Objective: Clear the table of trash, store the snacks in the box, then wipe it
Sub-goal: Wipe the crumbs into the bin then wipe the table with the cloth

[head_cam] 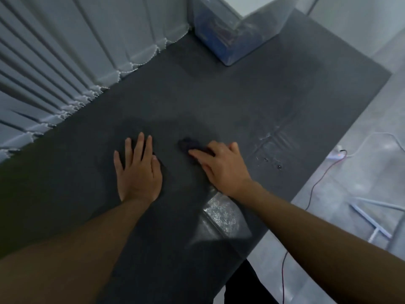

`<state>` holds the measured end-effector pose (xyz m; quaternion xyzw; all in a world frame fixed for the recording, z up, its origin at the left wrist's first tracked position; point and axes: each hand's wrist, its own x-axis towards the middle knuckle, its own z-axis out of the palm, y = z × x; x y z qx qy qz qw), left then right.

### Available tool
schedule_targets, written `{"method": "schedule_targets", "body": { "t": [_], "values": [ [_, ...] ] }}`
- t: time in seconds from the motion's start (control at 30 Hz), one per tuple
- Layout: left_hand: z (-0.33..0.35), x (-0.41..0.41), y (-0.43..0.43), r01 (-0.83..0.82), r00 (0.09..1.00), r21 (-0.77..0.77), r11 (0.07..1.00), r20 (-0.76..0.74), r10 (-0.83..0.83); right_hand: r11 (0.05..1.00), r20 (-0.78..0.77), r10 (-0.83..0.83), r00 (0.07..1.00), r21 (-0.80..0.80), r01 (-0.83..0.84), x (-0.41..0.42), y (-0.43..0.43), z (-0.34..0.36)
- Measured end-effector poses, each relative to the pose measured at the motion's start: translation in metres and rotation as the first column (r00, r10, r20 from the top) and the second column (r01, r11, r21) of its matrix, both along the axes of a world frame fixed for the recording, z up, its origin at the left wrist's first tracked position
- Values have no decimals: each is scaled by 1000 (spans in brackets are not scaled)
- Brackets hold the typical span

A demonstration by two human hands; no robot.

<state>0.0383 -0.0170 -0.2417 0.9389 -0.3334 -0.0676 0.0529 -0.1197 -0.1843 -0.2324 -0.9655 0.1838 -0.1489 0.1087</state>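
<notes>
A dark grey table [219, 102] fills the middle of the view. My left hand [138, 170] lies flat on it, fingers straight and spread. My right hand [221, 167] presses a small dark cloth [189, 144] against the tabletop, fingers stretched over it; most of the cloth is hidden under the hand. Wet, shiny streaks [221, 216] show on the surface below my right wrist and to its right. A clear plastic box [236, 29] with blue and red snack packets inside stands at the far end of the table.
Pleated white curtains [54, 62] run along the table's left edge. To the right the table ends above a pale floor with a white power strip [336, 153], red and white cables and a white metal frame [377, 218].
</notes>
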Motion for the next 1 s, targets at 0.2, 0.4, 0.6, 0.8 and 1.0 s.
{"method": "schedule_targets", "body": {
  "t": [0.2, 0.4, 0.6, 0.8, 1.0],
  "values": [
    [1, 2, -5, 64, 998, 38, 997, 10, -64, 939, 40, -336, 941, 91, 331, -12, 16, -6],
    [8, -14, -41, 193, 981, 72, 979, -31, -191, 976, -3, -219, 976, 4, 219, -60, -3, -2],
    [11, -49, -86, 374, 927, 51, 926, -37, -373, 906, 4, -408, 913, 122, 405, -88, -9, -2],
    [11, -72, -132, 374, 926, 48, 926, -69, -370, 873, -7, -486, 874, 47, 486, -121, -71, -5],
    [5, -77, -178, 214, 973, 9, 977, -86, -213, 888, 20, -451, 892, 111, 446, -129, -69, -6]
  ]
}}
